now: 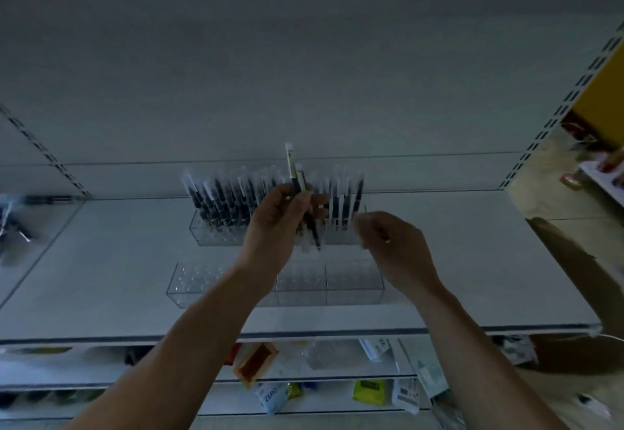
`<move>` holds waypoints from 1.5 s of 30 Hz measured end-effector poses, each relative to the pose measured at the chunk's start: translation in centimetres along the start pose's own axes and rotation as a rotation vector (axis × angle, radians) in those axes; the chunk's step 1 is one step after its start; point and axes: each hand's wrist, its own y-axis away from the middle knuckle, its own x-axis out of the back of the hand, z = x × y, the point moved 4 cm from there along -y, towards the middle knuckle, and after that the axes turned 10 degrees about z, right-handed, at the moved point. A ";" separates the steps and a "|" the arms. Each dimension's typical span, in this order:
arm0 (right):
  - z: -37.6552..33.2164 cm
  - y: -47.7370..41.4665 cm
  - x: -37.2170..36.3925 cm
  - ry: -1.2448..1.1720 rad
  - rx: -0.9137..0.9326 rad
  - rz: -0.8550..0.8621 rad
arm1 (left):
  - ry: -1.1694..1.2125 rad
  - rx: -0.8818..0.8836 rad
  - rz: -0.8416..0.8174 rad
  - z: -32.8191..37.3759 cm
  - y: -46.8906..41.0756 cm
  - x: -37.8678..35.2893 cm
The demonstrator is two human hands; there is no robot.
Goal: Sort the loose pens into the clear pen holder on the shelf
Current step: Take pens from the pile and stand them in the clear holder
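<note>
Clear pen holder (209,230) on the shelf (472,260) stands mostly filled; left hand (283,223) grips spare pens (296,176) upright for feeding, right hand (395,247) beside its free end, fingers curled, grip unclear.

On the lower shelf (67,374), near and below, lie an orange box (255,363), a white packet marked ZERO (270,396) and a yellow-green packet (368,392). At far right, a slotted upright (553,119) borders a yellow wall (604,78); brown cardboard (574,277) stands nearer.
</note>
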 end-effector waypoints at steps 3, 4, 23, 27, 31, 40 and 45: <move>-0.6 2.0 -0.3 -0.224 -0.096 -0.148 | 0.149 0.081 0.026 -0.4 0.1 -0.6; -0.9 2.3 -0.1 -0.274 -0.091 -0.174 | 0.181 0.104 0.040 -0.6 0.2 -0.9; -0.8 -2.3 6.0 -0.432 -0.025 0.397 | -0.011 0.096 0.058 -2.1 1.2 0.1; -1.4 -4.1 4.7 -0.198 0.119 0.335 | -0.017 0.082 0.069 -2.0 1.2 0.5; -2.1 -4.9 3.0 0.049 0.227 0.222 | -0.016 0.062 0.062 -1.9 1.4 0.8; -3.2 -5.7 0.4 0.320 0.280 0.173 | -0.063 0.035 0.073 -1.7 1.1 1.9; -2.9 -5.1 -0.1 0.310 0.243 0.161 | -0.054 0.051 0.064 -1.9 1.0 2.5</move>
